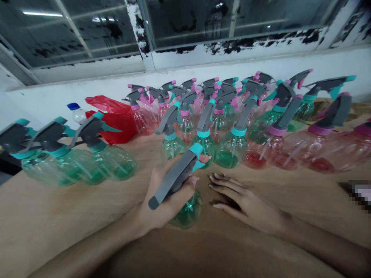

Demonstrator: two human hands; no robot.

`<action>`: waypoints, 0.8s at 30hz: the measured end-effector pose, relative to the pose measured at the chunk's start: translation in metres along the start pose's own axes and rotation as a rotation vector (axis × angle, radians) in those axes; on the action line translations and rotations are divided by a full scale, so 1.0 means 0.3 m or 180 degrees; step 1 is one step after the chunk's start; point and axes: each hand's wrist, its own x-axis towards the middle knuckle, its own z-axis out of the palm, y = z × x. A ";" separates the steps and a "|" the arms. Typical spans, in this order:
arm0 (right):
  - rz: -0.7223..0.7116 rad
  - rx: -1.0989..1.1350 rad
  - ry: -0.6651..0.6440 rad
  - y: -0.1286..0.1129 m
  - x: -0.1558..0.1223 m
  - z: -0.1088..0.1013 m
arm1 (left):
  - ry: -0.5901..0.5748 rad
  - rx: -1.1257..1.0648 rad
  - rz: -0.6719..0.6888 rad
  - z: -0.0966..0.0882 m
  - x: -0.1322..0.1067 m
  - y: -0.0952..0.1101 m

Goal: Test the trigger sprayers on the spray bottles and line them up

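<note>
My left hand [162,200] is wrapped round the neck of a green spray bottle [188,212] with a grey and teal trigger head. The bottle stands on the table at the front, its neck hidden by my fingers. To its right, my right hand [243,197] rests on the tabletop, fingers stretched out towards the bottle and holding nothing. Just beyond both hands stands a row of spray bottles, with green ones [232,152] in the middle and pink ones [261,150] further right.
Several green spray bottles [116,166] stand at the left. A red plastic bag [116,125] and a blue-capped bottle [77,114] are behind them. More pink and green sprayers crowd the back by the white wall [101,83]. A pixelated object [361,193] lies at the right edge.
</note>
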 end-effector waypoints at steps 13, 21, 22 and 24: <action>-0.0028 -0.0068 0.0013 0.005 -0.002 0.005 | -0.0009 0.0093 0.0049 -0.003 0.001 -0.004; -0.0018 -0.0045 0.0013 0.006 -0.002 0.007 | 0.0056 0.0267 0.0003 0.000 -0.002 0.006; -0.0017 -0.0057 -0.0005 0.005 -0.002 0.006 | 0.0059 0.0267 -0.0011 -0.002 -0.002 0.009; -0.0028 -0.0069 -0.0020 0.004 -0.003 0.005 | 0.0001 0.0225 -0.0034 -0.010 0.000 0.013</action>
